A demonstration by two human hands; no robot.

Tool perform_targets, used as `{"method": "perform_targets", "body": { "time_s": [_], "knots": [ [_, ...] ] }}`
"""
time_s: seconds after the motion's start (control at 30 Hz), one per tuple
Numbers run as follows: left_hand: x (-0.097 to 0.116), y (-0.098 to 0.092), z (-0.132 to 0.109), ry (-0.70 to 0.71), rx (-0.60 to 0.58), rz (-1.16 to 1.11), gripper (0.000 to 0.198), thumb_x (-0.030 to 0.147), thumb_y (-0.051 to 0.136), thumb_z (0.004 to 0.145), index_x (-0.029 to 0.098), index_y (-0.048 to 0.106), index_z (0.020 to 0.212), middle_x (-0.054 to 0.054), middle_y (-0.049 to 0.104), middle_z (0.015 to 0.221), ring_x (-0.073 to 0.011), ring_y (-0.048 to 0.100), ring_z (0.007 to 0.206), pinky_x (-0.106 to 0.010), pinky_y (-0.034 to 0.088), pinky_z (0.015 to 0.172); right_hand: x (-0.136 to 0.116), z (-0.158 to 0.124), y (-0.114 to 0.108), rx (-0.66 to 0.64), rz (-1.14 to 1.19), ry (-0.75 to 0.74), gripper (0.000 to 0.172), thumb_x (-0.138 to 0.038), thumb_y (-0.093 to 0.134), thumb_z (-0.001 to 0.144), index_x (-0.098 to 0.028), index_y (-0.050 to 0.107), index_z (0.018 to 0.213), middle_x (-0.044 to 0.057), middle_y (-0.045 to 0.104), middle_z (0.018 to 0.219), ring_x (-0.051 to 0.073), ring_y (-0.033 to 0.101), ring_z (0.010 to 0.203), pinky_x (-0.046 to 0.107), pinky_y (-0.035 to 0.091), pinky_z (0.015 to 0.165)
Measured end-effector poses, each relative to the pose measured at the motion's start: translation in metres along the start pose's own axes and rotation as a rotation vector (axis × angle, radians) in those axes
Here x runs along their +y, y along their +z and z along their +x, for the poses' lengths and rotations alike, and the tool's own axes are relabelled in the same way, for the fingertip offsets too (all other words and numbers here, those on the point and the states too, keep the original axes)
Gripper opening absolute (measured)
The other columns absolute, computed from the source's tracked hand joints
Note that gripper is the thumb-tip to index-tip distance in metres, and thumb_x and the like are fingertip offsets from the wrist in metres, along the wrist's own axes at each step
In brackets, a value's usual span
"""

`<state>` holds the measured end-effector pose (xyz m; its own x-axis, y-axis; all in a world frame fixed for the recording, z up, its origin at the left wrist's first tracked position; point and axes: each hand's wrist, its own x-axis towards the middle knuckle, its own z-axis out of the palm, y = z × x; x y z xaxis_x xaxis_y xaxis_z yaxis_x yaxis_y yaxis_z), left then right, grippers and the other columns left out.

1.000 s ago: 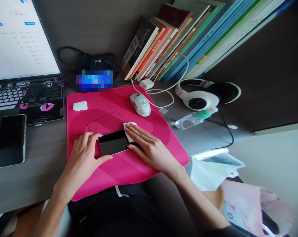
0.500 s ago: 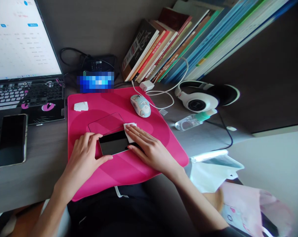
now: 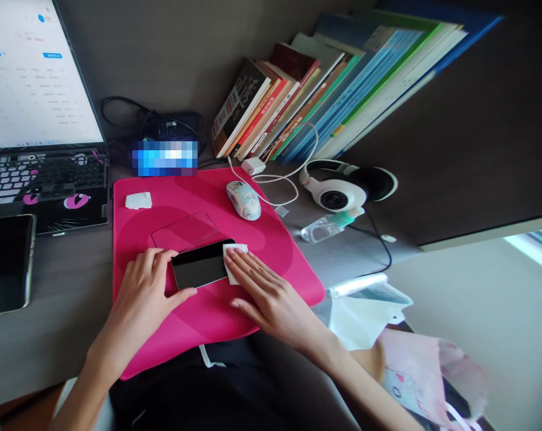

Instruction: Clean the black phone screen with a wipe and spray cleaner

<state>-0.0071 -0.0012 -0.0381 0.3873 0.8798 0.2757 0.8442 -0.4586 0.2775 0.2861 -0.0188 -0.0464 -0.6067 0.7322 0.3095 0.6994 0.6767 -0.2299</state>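
A black smartphone (image 3: 199, 266) lies face up on a pink desk mat (image 3: 181, 329). My left hand (image 3: 147, 287) grips its left end, with the thumb at the near edge and the fingers at the far edge. At the phone's right end, my right hand (image 3: 264, 287) holds a folded white wipe (image 3: 229, 272) pressed on the glass. The fingers of that hand are straight and together, and the thumb is apart, above the mat. Just beyond the phone, a thin clear rectangular sheet (image 3: 185, 230) with a dark outline lies on the mat.
On the mat are a small white folded piece (image 3: 138, 200) and a patterned mouse (image 3: 244, 200). Left stand a laptop (image 3: 41, 179) and another phone (image 3: 8, 263). To the right are a spray bottle (image 3: 324, 227), headphones (image 3: 338, 191) and a charger with cable (image 3: 253, 166). Books (image 3: 271, 108) lean behind.
My right hand and the wipe have slid slightly toward me on the phone's right end. My left hand keeps its hold. The whole view has shifted a little.
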Motion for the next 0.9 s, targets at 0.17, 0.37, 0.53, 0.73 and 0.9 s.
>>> {"method": "perform_targets", "body": {
  "time_s": [0.17,0.37,0.53,0.73,0.9],
  "knots": [
    [-0.001,-0.001,-0.002,-0.002,-0.017,-0.025,0.064,0.046,0.079,0.094,0.019,0.047,0.143,-0.014,0.062,0.127,-0.0358,0.065,0.117,-0.053,0.055,0.098,-0.006,-0.009,-0.002,-0.008,0.02,0.009,0.083,-0.039,0.052,0.112,-0.02,0.002,0.175,0.015,0.038,0.173,0.03,0.034,0.162,0.055,0.043,0.129],
    [-0.002,-0.001,0.0,0.017,0.006,-0.025,0.066,0.046,0.082,0.092,0.021,0.046,0.141,-0.013,0.063,0.126,-0.0349,0.067,0.114,-0.051,0.057,0.094,0.013,0.024,0.009,0.031,0.015,-0.014,0.082,-0.04,0.051,0.112,-0.021,0.0,0.174,0.016,0.039,0.172,0.03,0.031,0.163,0.056,0.04,0.13],
    [-0.002,0.004,0.001,0.0,0.018,-0.004,0.069,0.049,0.083,0.09,0.022,0.045,0.141,-0.013,0.063,0.127,-0.0367,0.066,0.117,-0.054,0.056,0.097,0.01,0.023,0.008,0.021,-0.007,0.014,0.085,-0.04,0.052,0.112,-0.02,-0.002,0.174,0.018,0.038,0.173,0.03,0.032,0.162,0.056,0.039,0.131],
    [0.0,0.002,-0.001,-0.009,-0.008,0.001,0.064,0.051,0.078,0.094,0.023,0.045,0.141,-0.013,0.062,0.126,-0.0345,0.067,0.112,-0.053,0.056,0.095,-0.014,-0.011,-0.004,-0.023,-0.027,0.021,0.087,-0.042,0.054,0.111,-0.015,0.001,0.175,0.018,0.036,0.174,0.031,0.032,0.163,0.056,0.042,0.129],
    [0.001,-0.001,-0.001,-0.029,-0.034,-0.031,0.063,0.05,0.078,0.095,0.023,0.046,0.142,-0.013,0.062,0.129,-0.0355,0.066,0.116,-0.055,0.055,0.097,-0.012,-0.001,-0.002,-0.014,-0.019,-0.005,0.087,-0.04,0.055,0.111,-0.016,-0.001,0.174,0.018,0.038,0.172,0.03,0.033,0.162,0.055,0.041,0.13]
  ]
}}
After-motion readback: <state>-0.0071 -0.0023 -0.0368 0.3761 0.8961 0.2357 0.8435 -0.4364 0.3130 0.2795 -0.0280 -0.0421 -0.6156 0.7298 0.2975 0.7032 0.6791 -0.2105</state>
